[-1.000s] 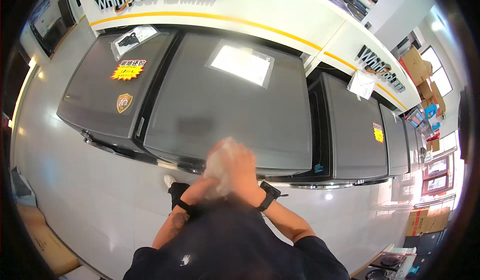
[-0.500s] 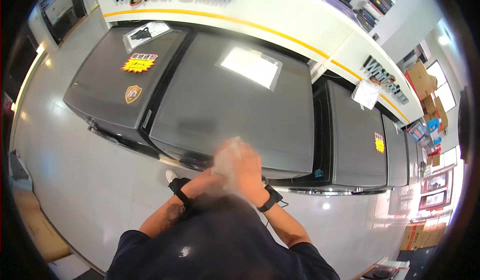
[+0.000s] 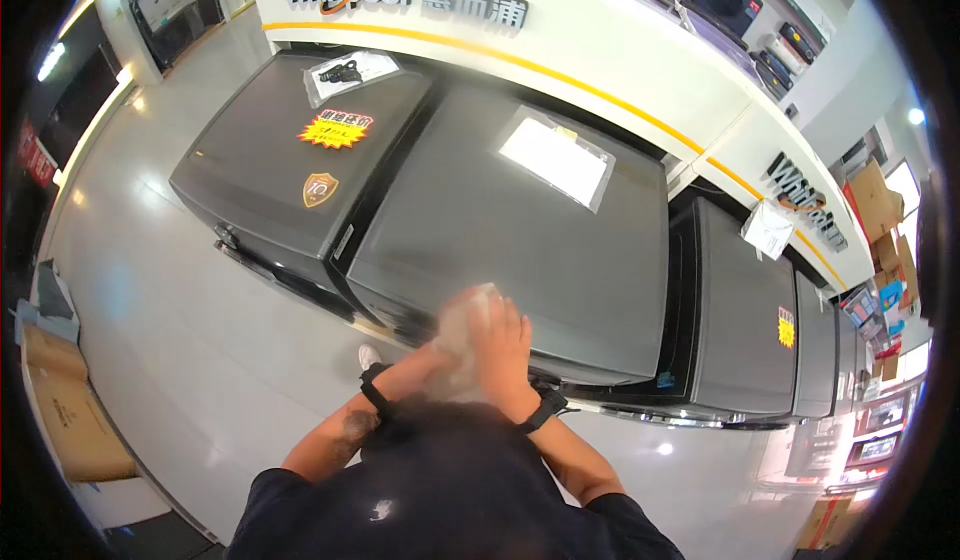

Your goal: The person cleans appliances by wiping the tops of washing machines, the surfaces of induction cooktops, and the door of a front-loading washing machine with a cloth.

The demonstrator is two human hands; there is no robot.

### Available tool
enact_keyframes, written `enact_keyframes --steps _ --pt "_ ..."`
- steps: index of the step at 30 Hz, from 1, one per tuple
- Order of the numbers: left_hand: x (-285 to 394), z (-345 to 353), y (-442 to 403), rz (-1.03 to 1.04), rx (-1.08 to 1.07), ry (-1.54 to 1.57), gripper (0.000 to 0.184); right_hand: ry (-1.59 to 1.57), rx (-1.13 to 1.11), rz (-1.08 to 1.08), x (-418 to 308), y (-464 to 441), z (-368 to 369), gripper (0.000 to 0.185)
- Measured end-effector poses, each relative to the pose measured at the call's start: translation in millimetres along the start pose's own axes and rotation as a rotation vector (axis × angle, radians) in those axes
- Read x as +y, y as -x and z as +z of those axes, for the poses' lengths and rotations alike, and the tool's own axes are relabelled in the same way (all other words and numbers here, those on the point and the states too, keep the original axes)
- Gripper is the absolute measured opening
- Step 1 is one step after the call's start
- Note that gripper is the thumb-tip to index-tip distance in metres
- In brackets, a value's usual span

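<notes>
A pale, crumpled cloth (image 3: 460,348) is bunched between my two hands, its outline smeared. My left hand (image 3: 428,360) grips its left side, with most fingers hidden behind it. Pressed against its right side, my right hand (image 3: 503,352) has its fingers closed over the bundle. Both hands are above the front edge of a dark grey appliance (image 3: 520,260), close to my chest; whether they touch its top I cannot tell. A plastic sleeve with white paper (image 3: 557,157) lies on that top, toward the back.
To the left stands another dark appliance (image 3: 270,150) bearing a yellow price sticker (image 3: 336,130) and a plastic bag with black cable (image 3: 350,76). More appliances (image 3: 745,310) line up on the right. A white Whirlpool display wall (image 3: 620,70) rises behind; cardboard boxes (image 3: 75,400) lie at far left.
The view has shifted, so the appliances appear further right and slightly lower. My hands still hold the cloth together, and the right fingers look a little more upright.
</notes>
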State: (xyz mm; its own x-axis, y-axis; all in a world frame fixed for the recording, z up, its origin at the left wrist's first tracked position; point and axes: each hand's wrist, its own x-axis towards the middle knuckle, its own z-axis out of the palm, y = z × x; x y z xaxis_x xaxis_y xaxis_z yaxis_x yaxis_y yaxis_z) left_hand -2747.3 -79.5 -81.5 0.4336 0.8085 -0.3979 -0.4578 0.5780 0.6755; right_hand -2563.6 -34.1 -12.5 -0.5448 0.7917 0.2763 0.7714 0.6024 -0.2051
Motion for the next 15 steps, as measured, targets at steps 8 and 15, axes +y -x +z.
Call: enact_keyframes --steps 8,15 --pt "-1 42 -11 -0.130 -0.079 0.048 0.057 0.007 0.011 0.063 34 41 -16 0.057" --pt "-27 76 -39 -0.156 -0.113 0.030 0.050 0.101 0.046 0.145 54 68 -41 0.059"
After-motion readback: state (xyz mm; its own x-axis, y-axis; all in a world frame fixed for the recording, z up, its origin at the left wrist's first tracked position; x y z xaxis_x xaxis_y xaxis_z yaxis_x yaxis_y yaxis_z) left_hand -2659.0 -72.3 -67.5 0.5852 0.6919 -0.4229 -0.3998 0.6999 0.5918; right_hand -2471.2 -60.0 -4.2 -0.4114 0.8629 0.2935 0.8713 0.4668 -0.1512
